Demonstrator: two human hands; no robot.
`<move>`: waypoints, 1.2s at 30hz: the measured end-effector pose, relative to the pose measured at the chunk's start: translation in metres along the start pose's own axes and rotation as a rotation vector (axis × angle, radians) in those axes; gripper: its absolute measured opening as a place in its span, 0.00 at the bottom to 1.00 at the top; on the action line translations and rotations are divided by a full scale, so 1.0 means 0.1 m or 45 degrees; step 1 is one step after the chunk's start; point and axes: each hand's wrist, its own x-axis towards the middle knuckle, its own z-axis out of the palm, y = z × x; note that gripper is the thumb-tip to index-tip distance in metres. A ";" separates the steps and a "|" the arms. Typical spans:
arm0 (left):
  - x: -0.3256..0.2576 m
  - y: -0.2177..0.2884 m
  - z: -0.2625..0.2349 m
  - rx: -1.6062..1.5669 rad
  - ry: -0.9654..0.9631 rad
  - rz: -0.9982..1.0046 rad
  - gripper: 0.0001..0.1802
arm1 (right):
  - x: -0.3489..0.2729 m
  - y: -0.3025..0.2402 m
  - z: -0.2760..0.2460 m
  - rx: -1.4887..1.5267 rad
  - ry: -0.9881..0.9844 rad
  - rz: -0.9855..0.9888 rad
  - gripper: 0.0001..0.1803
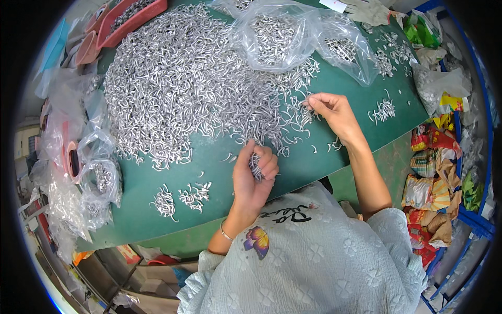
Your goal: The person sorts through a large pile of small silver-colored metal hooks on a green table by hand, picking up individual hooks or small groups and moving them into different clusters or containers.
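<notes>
The left hand (247,184) is holding curved metal pieces (255,166) in curled fingers. The right hand (339,114) is apparently picking, fingers narrow, at the pile's (193,78) four o'clock; its grip cannot be told. Picking is calling for a fingertip pinch. The table (135,191) is leaving room at seven o'clock, its edge running at six.

A heap of curved silvery pieces (172,83) blankets a green tabletop (138,196), with clear plastic bags (269,65) toward its far edge and small piles (164,202) toward the near one.

Pieces (193,89) on table (136,222), tray (140,22) behind left
</notes>
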 end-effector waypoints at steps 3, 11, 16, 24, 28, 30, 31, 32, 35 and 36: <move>0.01 -0.05 0.06 0.111 0.089 0.056 0.15 | -0.06 -0.08 0.02 0.243 -0.109 0.141 0.12; 0.18 -0.13 0.06 0.138 0.140 0.002 0.16 | -0.34 -0.25 0.26 -0.331 -0.199 -0.350 0.07; 0.28 -0.11 -0.25 -0.094 -0.364 -0.204 0.10 | 0.10 0.02 0.19 -0.907 0.368 -0.584 0.04; 0.20 -0.14 -0.06 0.319 0.117 -0.011 0.15 | 0.07 -0.11 0.17 -0.901 0.341 -0.731 0.05; 0.21 -0.17 0.10 0.272 0.256 0.042 0.14 | -0.28 -0.31 0.29 -0.812 -0.206 -0.922 0.06; 0.21 -0.16 0.08 0.278 0.238 0.050 0.15 | -0.25 -0.24 0.29 -0.558 -0.389 -0.846 0.06; 0.21 -0.15 0.06 0.280 0.229 0.054 0.15 | -0.21 -0.22 0.24 -0.511 -0.213 -0.774 0.06; 0.22 -0.14 -0.04 0.305 0.115 0.055 0.16 | -0.14 -0.19 0.20 -0.458 -0.047 -0.701 0.06; 0.24 -0.12 -0.23 0.370 -0.116 0.040 0.17 | 0.09 -0.09 0.26 -0.929 0.282 -0.776 0.07; 0.22 -0.13 -0.19 0.377 -0.118 0.033 0.17 | 0.11 -0.02 0.30 -1.148 0.297 -0.835 0.08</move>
